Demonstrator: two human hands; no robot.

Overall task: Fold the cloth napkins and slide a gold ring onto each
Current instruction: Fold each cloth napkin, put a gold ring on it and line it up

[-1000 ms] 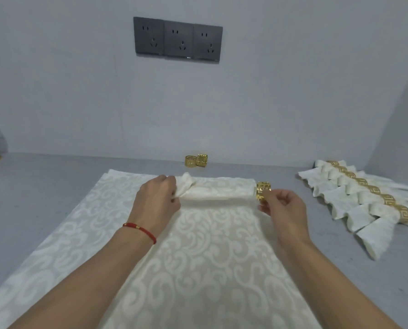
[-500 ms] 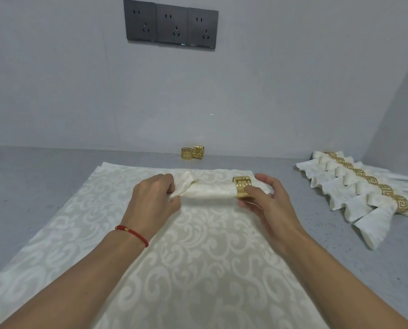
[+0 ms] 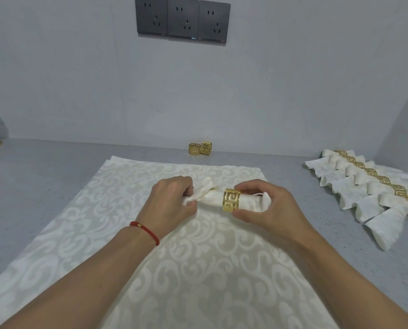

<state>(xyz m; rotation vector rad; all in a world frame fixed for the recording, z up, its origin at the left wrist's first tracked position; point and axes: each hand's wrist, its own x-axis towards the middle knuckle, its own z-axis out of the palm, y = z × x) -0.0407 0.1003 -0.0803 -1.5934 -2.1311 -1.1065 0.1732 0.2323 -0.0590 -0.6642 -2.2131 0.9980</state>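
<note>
Cloth (image 3: pixel 127 245) spread on table (image 3: pixel 32 186), centre to 6 o'clock. Rolled napkin (image 3: pixel 212 198) above cloth at centre, ring (image 3: pixel 231 200) around its middle. Left hand (image 3: pixel 172 203) at napkin's 9 o'clock end, right hand (image 3: pixel 269 210) at 3 o'clock end, touching ring. Two spare rings (image 3: pixel 200 148) on table at 12 o'clock, touching, near wall (image 3: pixel 269 91). Row of ringed napkins (image 3: pixel 364 184) on table at 3 o'clock, overlapping. Sockets (image 3: pixel 182 19) on wall, 12 o'clock.

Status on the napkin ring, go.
Left hand pinches rolled napkin end. Right hand grips gold ring, now about mid-roll. Two spare rings by wall. Nothing blocking.
</note>
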